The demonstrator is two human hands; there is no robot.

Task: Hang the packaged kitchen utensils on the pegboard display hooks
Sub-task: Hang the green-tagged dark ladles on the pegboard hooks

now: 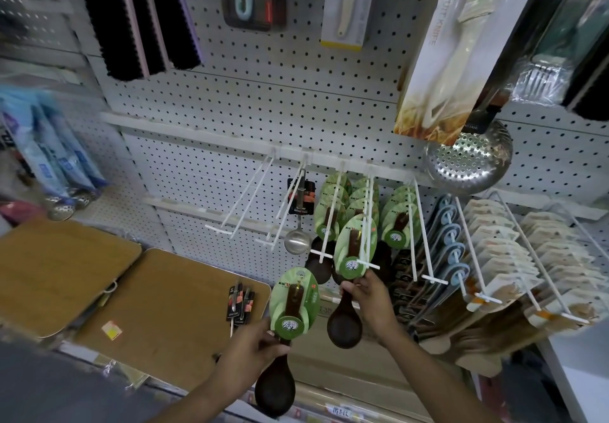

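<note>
Spoons on green oval cards occupy both hands. The left hand (255,351) grips the handle of one dark wooden spoon (276,386), its card (294,304) upright below the hooks. The right hand (369,300) pinches the neck of a second spoon (344,325), whose card (354,246) sits at the tip of a white hook (366,225) on the pegboard (263,93), among other carded spoons.

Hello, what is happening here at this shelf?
A person is hanging packaged wooden spoons on a pegboard. The right hand holds one spoon whose green card is at the tip of a white hook. The left hand grips another spoon, not yet hung.
</note>
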